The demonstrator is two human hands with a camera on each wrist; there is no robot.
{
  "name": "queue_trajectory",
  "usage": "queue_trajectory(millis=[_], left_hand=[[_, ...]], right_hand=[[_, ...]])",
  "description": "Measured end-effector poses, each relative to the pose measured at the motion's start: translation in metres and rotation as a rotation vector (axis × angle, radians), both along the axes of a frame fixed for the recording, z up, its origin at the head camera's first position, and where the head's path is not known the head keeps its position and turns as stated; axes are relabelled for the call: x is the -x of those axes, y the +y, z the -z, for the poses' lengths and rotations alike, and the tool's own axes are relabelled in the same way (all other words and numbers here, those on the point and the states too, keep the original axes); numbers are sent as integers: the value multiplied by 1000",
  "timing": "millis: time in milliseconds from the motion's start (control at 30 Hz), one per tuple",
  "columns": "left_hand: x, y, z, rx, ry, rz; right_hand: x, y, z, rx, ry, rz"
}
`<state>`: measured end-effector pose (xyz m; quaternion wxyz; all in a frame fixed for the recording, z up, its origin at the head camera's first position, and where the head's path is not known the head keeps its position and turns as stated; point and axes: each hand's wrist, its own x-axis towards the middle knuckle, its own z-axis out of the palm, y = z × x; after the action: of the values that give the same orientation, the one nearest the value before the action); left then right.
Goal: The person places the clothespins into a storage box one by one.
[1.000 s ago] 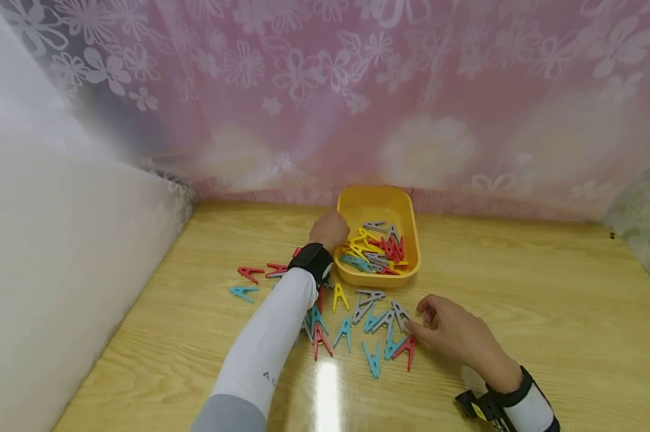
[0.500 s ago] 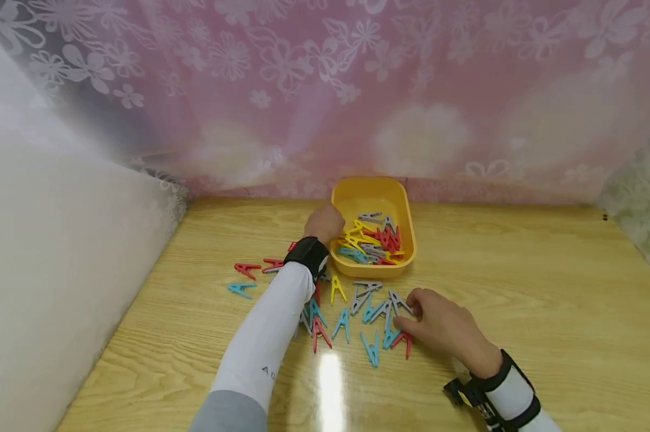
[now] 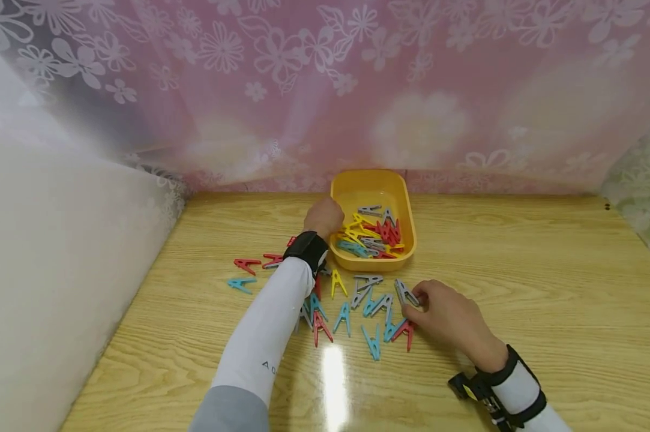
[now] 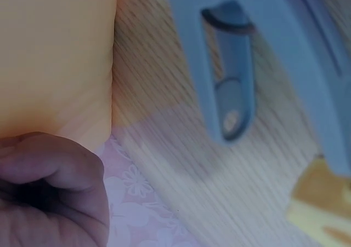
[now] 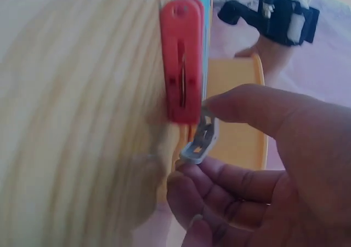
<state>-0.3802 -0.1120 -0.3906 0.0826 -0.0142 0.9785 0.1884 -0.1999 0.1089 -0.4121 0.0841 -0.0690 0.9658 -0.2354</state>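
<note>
My left hand (image 3: 323, 217) is curled at the left rim of a yellow plastic tub (image 3: 411, 225), gripping its edge; the left wrist view has the curled fingers (image 4: 71, 165) against the tub's wall (image 4: 55, 55). Several grey, yellow, red and blue clothespins lie inside the tub. My right hand (image 3: 454, 318) pinches a grey clothespin (image 3: 404, 293) between thumb and fingers, in front of the tub. Close up in the right wrist view, that grey clothespin (image 5: 202, 143) sits between thumb and fingertips, with a red clothespin (image 5: 182, 61) beside it.
Loose clothespins are scattered on the wooden table (image 3: 519, 258) before the tub, among them a yellow one (image 3: 337, 283) and a blue one (image 3: 372, 343). Others lie left of and under my left forearm (image 3: 265, 327). A pink flowered curtain (image 3: 303, 90) hangs behind the tub.
My right hand has closed its thumb and fingers on the grey clothespin, which has turned slightly. My left hand has stayed at the tub's rim. The head view has shifted a little.
</note>
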Motion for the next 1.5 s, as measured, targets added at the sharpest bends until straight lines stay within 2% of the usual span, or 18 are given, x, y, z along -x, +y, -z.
queue_trajectory(millis=[233,333,433,600,767,1000,1100,1200,1367,1500], left_hand=[[1,-1,0,-18,3,-20],[1,-1,-1,-17,7,-20],[1,-1,0,-15,6,-17],[1,-2,1,-14,6,-12],[2,-2,3,-7,23,-1],[1,-2,2,3,40,16],[-1,-1,1,-14,39,17],[-2,0,0,-31,35,19],[0,-1,1,-19,38,28],[1,-3,3,-15,37,33]], right_hand=[[2,26,-15,48,15,44],[4,35,-24,65,83,62],[8,39,-31,81,196,81],[25,31,-41,91,376,92],[48,11,-49,86,409,75],[79,-14,-44,96,362,30],[87,-19,-40,109,329,1],[87,-21,-36,121,317,-19],[80,-17,-30,157,347,-25],[73,-13,-24,222,480,-17]])
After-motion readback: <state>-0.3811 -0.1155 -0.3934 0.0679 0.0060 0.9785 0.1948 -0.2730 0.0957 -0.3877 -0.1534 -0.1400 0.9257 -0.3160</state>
